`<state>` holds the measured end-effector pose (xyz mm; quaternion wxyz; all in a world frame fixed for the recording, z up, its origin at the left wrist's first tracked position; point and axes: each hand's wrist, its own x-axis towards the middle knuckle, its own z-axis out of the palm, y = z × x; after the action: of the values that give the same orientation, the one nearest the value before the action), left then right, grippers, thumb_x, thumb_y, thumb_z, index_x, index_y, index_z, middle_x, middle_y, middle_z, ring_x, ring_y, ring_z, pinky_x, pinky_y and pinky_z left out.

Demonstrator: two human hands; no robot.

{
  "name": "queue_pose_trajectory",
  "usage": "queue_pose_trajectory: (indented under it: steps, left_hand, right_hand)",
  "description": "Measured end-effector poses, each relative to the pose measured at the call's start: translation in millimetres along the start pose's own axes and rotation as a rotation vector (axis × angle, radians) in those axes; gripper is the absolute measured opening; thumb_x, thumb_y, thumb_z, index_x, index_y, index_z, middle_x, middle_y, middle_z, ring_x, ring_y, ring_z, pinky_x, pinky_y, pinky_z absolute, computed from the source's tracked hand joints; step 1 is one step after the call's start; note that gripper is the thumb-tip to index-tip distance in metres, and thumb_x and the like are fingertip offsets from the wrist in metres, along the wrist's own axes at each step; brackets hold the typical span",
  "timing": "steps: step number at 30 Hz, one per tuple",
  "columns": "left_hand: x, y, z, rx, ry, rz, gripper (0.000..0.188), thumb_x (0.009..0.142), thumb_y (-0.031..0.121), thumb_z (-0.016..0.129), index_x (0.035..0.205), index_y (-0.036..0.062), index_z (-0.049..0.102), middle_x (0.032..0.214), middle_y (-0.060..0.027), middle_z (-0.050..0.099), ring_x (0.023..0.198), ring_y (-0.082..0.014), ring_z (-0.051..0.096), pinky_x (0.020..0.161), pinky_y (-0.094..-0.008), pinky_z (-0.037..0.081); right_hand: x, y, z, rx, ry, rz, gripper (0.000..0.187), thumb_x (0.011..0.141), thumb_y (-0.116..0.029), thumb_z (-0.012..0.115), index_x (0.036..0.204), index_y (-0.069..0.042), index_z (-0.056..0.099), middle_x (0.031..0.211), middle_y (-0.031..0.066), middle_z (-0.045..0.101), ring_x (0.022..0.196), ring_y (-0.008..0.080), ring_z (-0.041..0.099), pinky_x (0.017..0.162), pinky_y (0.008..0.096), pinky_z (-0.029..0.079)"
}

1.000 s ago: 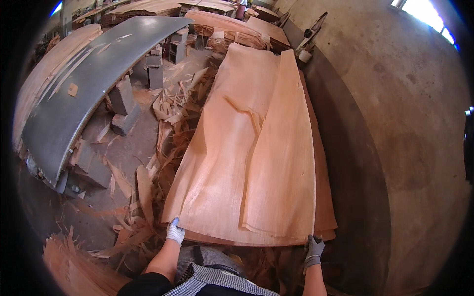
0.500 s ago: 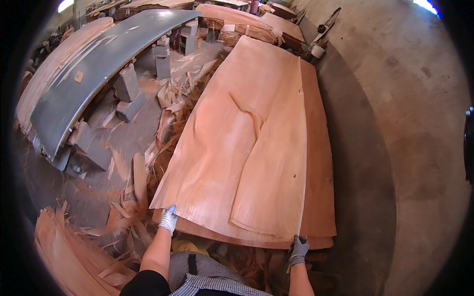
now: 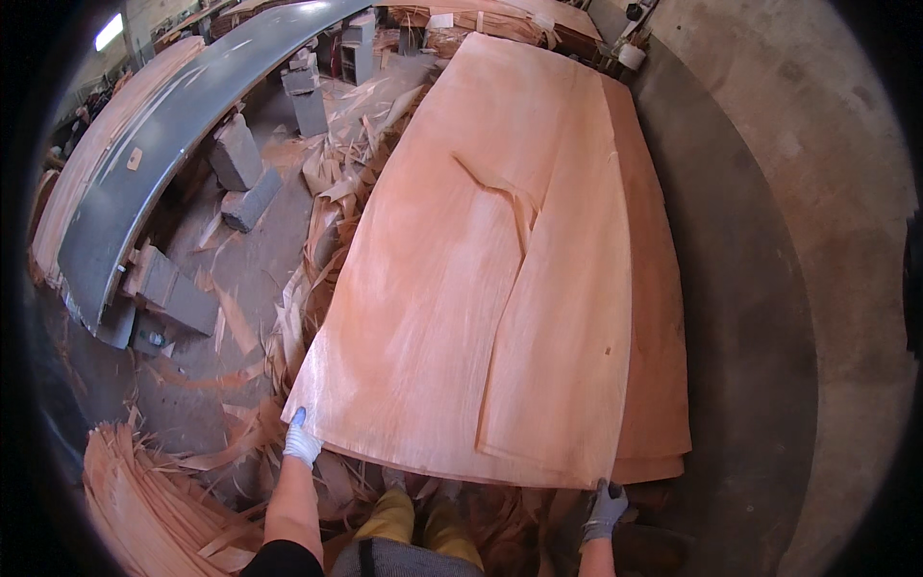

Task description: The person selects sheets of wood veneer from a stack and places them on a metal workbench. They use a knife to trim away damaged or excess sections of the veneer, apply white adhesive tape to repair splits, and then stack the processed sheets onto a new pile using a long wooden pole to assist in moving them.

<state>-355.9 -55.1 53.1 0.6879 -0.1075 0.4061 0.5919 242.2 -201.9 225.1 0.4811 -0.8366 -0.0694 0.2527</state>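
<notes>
A large, thin sheet of reddish wood veneer (image 3: pixel 413 327) stretches away from me over a stack of similar sheets (image 3: pixel 656 385). It has a split running down its middle, with one strip lapping over the other near the front. My left hand (image 3: pixel 303 439), in a white glove with blue fingertips, pinches the near left corner. At the near right corner, my right hand (image 3: pixel 605 510) in a grey glove grips the same sheet's edge. The fingers under the sheet are hidden. The stack shows as a darker band along the right side.
Left of the stack, torn veneer scraps (image 3: pixel 317 260) litter the floor. A long grey panel (image 3: pixel 106 221) rests on concrete blocks (image 3: pixel 236 154). Bundled veneer strips (image 3: pixel 135 500) lie at the near left. More veneer stacks (image 3: pixel 481 21) stand at the back. Concrete floor (image 3: pixel 769 125) runs along the right.
Both hands have spread a little apart, the left going left and the right going right. The sheet's front edge has moved with them, and my yellow-covered legs now show more below.
</notes>
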Motion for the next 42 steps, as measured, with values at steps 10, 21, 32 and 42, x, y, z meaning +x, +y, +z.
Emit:
queue_pose_trajectory:
  steps: [10, 21, 32, 42]
  left_hand:
    - [50, -8, 41, 0.122, 0.18, 0.033, 0.052, 0.087, 0.041, 0.051, 0.125, 0.0046, 0.049, 0.127, -0.0108, 0.051, 0.116, -0.0309, 0.046, 0.101, -0.0461, 0.035]
    - [52, -32, -10, 0.094, 0.275, 0.153, 0.051, 0.086, 0.039, 0.056, 0.124, 0.0056, 0.048, 0.121, -0.0098, 0.054, 0.111, -0.0295, 0.05, 0.099, -0.0463, 0.037]
    - [89, -20, -50, 0.176, 0.35, 0.177, 0.05, 0.085, 0.042, 0.055, 0.125, 0.0111, 0.05, 0.125, -0.0059, 0.053, 0.114, -0.0256, 0.047, 0.1, -0.041, 0.033]
    - [106, -44, -7, 0.116, 0.301, 0.158, 0.056, 0.085, 0.044, 0.054, 0.126, 0.006, 0.049, 0.129, -0.007, 0.051, 0.118, -0.0258, 0.045, 0.104, -0.0404, 0.031]
  right_hand:
    - [15, -29, 20, 0.093, 0.066, -0.055, 0.013, 0.082, -0.007, 0.063, 0.075, -0.006, 0.052, 0.057, 0.0008, 0.05, 0.038, 0.0095, 0.04, 0.035, 0.0261, 0.031]
    - [53, 21, 12, 0.03, 0.058, -0.203, 0.015, 0.081, -0.008, 0.066, 0.072, -0.008, 0.053, 0.054, 0.0014, 0.051, 0.035, 0.011, 0.043, 0.031, 0.0254, 0.032]
    - [64, 40, 27, 0.004, 0.08, -0.225, 0.013, 0.082, -0.01, 0.064, 0.075, -0.006, 0.054, 0.056, 0.0003, 0.049, 0.043, 0.0091, 0.043, 0.038, 0.0247, 0.033]
    - [84, 11, 46, -0.029, 0.078, -0.181, 0.016, 0.082, -0.011, 0.064, 0.072, -0.007, 0.053, 0.051, 0.0002, 0.048, 0.036, 0.0094, 0.042, 0.033, 0.0241, 0.032]
